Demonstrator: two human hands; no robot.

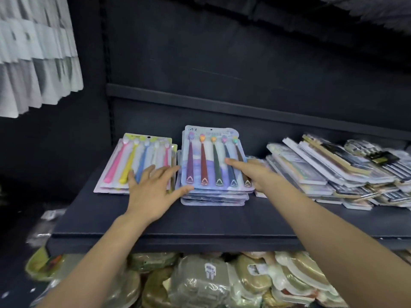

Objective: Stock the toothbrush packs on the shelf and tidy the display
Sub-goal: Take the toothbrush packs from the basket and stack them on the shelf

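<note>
Dark shelf [155, 221] against a dark back panel. Far left, white hanging packets [33, 63], blurred. On the shelf at left, a low stack of pastel toothbrush packs [124, 161]: pink, yellow and blue handles. Left hand [153, 190] lies flat across its right part, fingers spread and straight; thumb tip touches the left edge of the middle stack. Middle: taller stack of purple-backed toothbrush packs [209, 165], five brushes showing on top. Right hand [251, 172] is at this stack's right edge, thumb laid on the top pack; its other fingers are hidden behind the stack. Right: slumped pile of mixed flat packs [333, 172]. Below the shelf, bagged goods [222, 283].
</note>
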